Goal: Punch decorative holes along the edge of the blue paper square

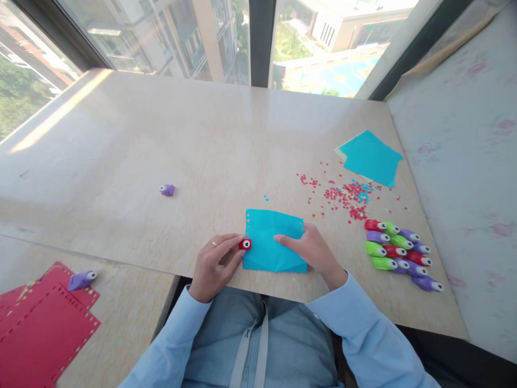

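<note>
Blue paper (pixel 266 245) sits near the front edge of the table (pixel 226 145), left hand (pixel 217 264) pinching a red punch (pixel 245 244) at its left side, right hand (pixel 313 248) gripping the right, thumb on top; best keep everything flat, square, evenly spaced from the holes (pixel 247 219) above.

Head camera looks forward and down over left hand (pixel 215 265) and right hand (pixel 317 251)

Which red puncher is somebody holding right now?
The red punch in the left hand, at the left edge of the blue paper that the right hand holds. The other red punches lie off to the right, untouched.
</note>
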Action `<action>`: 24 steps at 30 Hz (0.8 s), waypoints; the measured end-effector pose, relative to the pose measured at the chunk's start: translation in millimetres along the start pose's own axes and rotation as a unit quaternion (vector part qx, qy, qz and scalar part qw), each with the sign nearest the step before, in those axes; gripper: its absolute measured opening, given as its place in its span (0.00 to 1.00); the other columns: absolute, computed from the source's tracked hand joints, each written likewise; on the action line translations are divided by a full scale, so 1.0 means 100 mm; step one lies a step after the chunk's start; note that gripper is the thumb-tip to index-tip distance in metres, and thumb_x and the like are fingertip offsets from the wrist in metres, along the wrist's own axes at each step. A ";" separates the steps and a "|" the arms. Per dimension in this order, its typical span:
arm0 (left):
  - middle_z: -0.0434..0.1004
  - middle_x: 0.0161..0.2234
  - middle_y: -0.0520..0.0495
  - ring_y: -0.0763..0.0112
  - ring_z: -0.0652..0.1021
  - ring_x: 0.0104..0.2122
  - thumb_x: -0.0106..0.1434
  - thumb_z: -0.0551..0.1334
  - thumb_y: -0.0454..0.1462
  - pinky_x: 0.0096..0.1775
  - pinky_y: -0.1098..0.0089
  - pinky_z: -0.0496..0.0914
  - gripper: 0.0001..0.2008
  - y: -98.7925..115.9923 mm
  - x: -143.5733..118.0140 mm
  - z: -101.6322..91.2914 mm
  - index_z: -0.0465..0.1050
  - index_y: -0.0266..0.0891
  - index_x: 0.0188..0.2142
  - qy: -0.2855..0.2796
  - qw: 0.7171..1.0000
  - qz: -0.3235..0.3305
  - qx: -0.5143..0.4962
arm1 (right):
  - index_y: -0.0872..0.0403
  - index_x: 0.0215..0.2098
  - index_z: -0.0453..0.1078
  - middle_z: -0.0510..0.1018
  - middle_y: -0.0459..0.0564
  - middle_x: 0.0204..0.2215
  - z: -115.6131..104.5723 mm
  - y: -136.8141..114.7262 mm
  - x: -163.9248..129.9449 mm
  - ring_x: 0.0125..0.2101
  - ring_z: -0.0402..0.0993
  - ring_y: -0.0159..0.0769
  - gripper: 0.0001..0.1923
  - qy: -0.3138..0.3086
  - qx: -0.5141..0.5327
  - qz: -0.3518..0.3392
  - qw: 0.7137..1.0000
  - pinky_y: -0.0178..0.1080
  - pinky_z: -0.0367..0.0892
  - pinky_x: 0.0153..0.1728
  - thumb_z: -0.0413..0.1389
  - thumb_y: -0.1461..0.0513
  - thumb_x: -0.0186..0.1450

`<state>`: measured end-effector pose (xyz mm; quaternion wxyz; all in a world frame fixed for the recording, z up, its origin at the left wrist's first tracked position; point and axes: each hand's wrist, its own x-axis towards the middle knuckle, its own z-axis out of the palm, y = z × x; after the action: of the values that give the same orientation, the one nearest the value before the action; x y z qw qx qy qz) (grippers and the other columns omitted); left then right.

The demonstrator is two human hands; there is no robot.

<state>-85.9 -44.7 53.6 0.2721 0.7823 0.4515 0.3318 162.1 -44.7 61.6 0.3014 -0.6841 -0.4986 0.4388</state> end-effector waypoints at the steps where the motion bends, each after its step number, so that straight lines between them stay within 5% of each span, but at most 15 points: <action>1: 0.76 0.47 0.45 0.63 0.76 0.46 0.64 0.63 0.36 0.46 0.62 0.73 0.14 0.00 0.00 0.00 0.74 0.45 0.49 -0.001 1.000 -0.001 0.002 | 0.55 0.31 0.74 0.76 0.48 0.24 0.00 0.00 -0.01 0.24 0.69 0.37 0.18 0.002 0.000 0.002 1.000 0.38 0.64 0.25 0.65 0.49 0.53; 13: 0.76 0.47 0.45 0.64 0.76 0.46 0.63 0.63 0.33 0.45 0.62 0.73 0.16 0.03 0.01 -0.03 0.73 0.45 0.51 -0.012 1.000 -0.003 0.001 | 0.54 0.30 0.74 0.79 0.49 0.28 -0.04 -0.01 -0.02 0.28 0.73 0.40 0.18 -0.027 0.022 0.010 0.999 0.38 0.66 0.28 0.65 0.49 0.54; 24: 0.76 0.47 0.45 0.64 0.76 0.46 0.63 0.63 0.31 0.45 0.62 0.73 0.17 0.04 0.02 -0.04 0.72 0.45 0.51 -0.010 1.000 0.002 -0.016 | 0.55 0.31 0.73 0.77 0.50 0.26 -0.01 -0.03 0.01 0.26 0.71 0.39 0.20 0.011 0.000 0.021 1.000 0.39 0.64 0.26 0.64 0.47 0.54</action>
<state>-85.8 -44.5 59.5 0.2886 0.7820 0.4417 0.3317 161.7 -42.9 63.8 0.2973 -0.6995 -0.4807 0.4374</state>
